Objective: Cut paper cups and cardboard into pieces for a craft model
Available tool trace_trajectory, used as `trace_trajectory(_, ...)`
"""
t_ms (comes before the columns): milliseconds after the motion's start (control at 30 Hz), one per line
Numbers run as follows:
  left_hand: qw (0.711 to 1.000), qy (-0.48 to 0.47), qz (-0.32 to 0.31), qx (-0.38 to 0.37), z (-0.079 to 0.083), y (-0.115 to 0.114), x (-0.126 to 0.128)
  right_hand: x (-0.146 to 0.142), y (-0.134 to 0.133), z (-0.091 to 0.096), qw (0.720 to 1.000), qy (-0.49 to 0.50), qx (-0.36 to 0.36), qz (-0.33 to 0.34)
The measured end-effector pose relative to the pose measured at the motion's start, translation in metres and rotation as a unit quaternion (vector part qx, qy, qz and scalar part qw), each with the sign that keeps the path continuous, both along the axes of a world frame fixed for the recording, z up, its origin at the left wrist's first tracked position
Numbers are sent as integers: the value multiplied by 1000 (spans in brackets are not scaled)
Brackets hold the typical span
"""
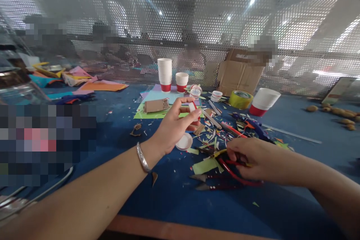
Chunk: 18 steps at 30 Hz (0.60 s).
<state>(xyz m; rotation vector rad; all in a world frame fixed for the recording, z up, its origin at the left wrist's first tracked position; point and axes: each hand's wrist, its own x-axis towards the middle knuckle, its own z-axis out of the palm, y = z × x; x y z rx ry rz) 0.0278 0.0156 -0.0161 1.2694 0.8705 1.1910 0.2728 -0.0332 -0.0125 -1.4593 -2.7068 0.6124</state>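
My left hand (171, 125), with a silver bangle on the wrist, is raised above the blue table (168, 195) and pinches a small red and white cup piece (193, 108) between thumb and fingers. My right hand (253, 157) rests on the table to the right, its fingers closed on the red handles of scissors (230, 170). A white round cup bottom (184, 141) lies just under my left hand. Paper scraps (208, 165) are scattered between the hands.
A stack of red-based paper cups (164, 74), a single cup (181, 81), a tipped cup (263, 102), yellow tape (240, 99), a blue glue gun (253, 123), coloured paper sheets (101, 86) and a cardboard box (239, 73) stand further back. A perforated metal screen (197, 15) closes the far side.
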Motion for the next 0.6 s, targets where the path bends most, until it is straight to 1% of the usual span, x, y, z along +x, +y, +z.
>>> trace_trajectory(100, 998, -45, -25, -25, 0, 2, -2, 5, 6, 3, 997, 35, -63, -37)
trace_trajectory(200, 990, -111, -72, -55, 0, 5, -6, 10, 14, 7, 981, 136, -125, -63)
trace_trajectory(267, 984, -142, -91, -63, -1, 7, -9, 12, 16, 10, 963, 206, -152, -87)
trace_trajectory(400, 976, -172, -115, -61, -1, 6, -10, 12, 13, 11, 916, 290, -236, -145)
trace_trajectory(433, 974, -179, -123, -60, -1, 5, -9, 12, 11, 11, 906, 312, -246, -147)
trace_trajectory(500, 970, -188, -139, -59, 0, 3, -8, 11, 9, 10, 892, 358, -244, -132)
trace_trajectory(600, 971, -184, -141, -62, 2, 1, -6, 9, 8, 7, 887, 396, -213, -108)
